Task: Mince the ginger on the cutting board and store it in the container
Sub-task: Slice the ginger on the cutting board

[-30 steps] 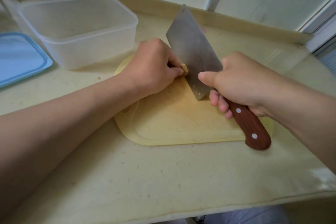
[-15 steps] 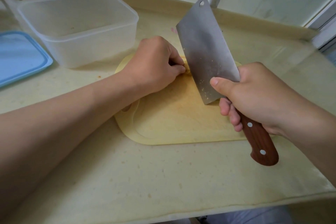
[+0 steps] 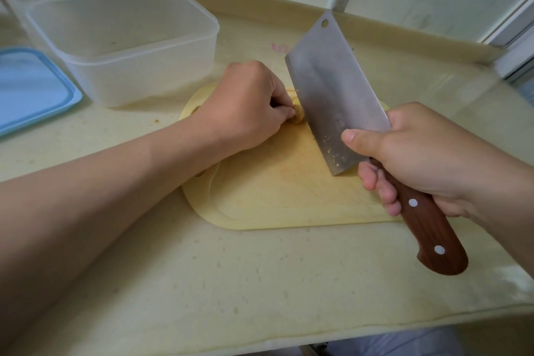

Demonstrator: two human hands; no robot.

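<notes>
One cutting board (image 3: pixel 274 199) lies on the counter (image 3: pixel 260 283), and on its far part sits a single small piece of ginger (image 3: pixel 298 117), pinched by the curled fingertips of the left hand (image 3: pixel 245 104). The right hand (image 3: pixel 419 162) is wrapped tightly round the wooden, two-riveted handle of one cleaver (image 3: pixel 332 89), thumb pressed on the blade's flat, with the fleck-covered blade tilted just beside the ginger; whether its edge touches the board cannot be told. One open translucent container (image 3: pixel 121 46) stands behind the board's left end, and one blue lid (image 3: pixel 29 87) lies flat to its left.
</notes>
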